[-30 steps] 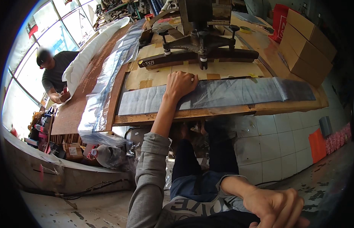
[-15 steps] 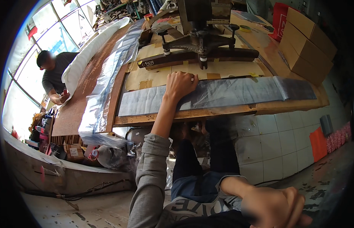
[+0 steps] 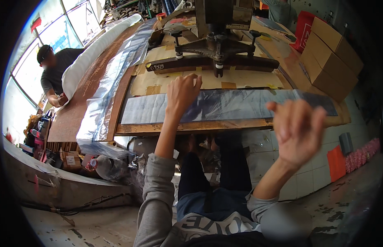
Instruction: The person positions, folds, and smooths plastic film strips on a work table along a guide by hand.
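Note:
A long strip of clear, bluish plastic sheet (image 3: pixel 236 105) lies along the near edge of the worktable, under the metal press. At the strip's left part is my left hand (image 3: pixel 181 94), its back up and fingers curled closed. Whatever those fingers may hold is hidden. My right hand (image 3: pixel 297 129) is raised in front of the table's right part, slightly blurred, with its fingers bent but apart and nothing in them. The press (image 3: pixel 218 51), a dark spoked frame with a long bar (image 3: pixel 175 65), stands just beyond the strip.
Clear plastic film (image 3: pixel 103 105) runs down a brown board (image 3: pixel 72 111) on the left. A person (image 3: pixel 55 70) works there beside a white roll (image 3: pixel 86 61). Cardboard boxes (image 3: pixel 329 61) and a red bag (image 3: pixel 302 33) stand at the right.
My right hand has risen from low at the right up to the table's front edge, its fingers spreading. My left hand has shifted slightly left, and the plastic strip lies flatter at its right end.

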Demonstrator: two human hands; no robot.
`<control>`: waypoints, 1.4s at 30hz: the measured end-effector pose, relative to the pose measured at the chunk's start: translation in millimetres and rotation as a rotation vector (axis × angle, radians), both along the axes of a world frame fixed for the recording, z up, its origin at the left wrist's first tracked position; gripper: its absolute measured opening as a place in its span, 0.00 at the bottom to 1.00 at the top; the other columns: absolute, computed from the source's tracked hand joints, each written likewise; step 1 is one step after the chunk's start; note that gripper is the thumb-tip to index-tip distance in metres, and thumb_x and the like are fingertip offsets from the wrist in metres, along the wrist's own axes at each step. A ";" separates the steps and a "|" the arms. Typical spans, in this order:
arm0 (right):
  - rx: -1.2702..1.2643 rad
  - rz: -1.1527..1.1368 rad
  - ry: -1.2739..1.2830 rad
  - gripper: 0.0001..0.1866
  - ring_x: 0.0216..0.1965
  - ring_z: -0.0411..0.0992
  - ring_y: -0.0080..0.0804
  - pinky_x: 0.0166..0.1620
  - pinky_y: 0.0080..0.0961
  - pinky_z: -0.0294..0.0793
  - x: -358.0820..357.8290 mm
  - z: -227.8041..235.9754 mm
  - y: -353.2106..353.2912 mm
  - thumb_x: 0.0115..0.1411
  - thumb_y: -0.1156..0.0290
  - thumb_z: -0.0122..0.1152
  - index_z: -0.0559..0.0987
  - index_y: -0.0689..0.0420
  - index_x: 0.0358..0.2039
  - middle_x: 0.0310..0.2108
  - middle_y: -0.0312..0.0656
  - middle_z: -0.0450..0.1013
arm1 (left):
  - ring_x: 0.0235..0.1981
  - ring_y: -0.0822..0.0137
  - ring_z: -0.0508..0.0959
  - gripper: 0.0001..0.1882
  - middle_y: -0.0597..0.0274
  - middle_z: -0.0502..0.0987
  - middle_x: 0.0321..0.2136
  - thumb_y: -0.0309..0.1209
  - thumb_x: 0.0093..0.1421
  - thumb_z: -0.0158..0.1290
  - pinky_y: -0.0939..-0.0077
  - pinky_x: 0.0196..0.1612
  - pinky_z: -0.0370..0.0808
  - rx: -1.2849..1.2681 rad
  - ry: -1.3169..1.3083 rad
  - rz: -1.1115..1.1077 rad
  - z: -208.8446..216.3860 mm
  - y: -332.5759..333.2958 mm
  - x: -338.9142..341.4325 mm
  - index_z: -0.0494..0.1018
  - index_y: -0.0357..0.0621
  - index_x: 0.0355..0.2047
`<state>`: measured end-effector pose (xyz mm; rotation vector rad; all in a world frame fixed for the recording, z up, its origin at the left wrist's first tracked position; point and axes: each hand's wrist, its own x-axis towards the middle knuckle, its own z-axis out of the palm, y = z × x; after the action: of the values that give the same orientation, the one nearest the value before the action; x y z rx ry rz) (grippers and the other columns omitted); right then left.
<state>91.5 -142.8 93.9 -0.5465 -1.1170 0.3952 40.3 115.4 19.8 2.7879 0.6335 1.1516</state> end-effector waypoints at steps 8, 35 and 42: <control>-1.161 -1.069 -0.521 0.18 0.35 0.74 0.36 0.46 0.41 0.65 70.3 -66.2 101.7 0.58 0.56 0.57 0.75 0.60 0.37 0.30 0.43 0.76 | 0.26 0.64 0.79 0.17 0.55 0.77 0.25 0.29 0.57 0.52 0.74 0.34 0.74 -0.597 -0.106 -0.253 -18.5 -64.3 -54.4 0.69 0.39 0.48; -0.622 -0.291 0.176 0.24 0.36 0.71 0.24 0.41 0.18 0.72 25.8 -55.3 10.6 0.56 0.76 0.61 0.66 0.66 0.51 0.36 0.43 0.70 | 0.50 0.50 0.72 0.42 0.34 0.59 0.56 0.19 0.60 0.44 0.70 0.43 0.78 -1.502 -0.646 -0.766 4.8 -106.9 -38.8 0.29 0.51 0.65; -0.584 -0.337 0.207 0.20 0.32 0.69 0.18 0.35 0.15 0.71 23.5 -56.6 12.7 0.54 0.79 0.61 0.70 0.67 0.48 0.33 0.40 0.70 | 0.51 0.49 0.72 0.45 0.33 0.58 0.56 0.17 0.60 0.42 0.68 0.45 0.77 -1.484 -0.531 -0.794 11.8 -111.8 -44.6 0.24 0.55 0.64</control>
<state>115.0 -130.1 37.3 -1.1629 -0.6817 0.4704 -4.3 3.6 31.6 1.1646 0.1119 0.6548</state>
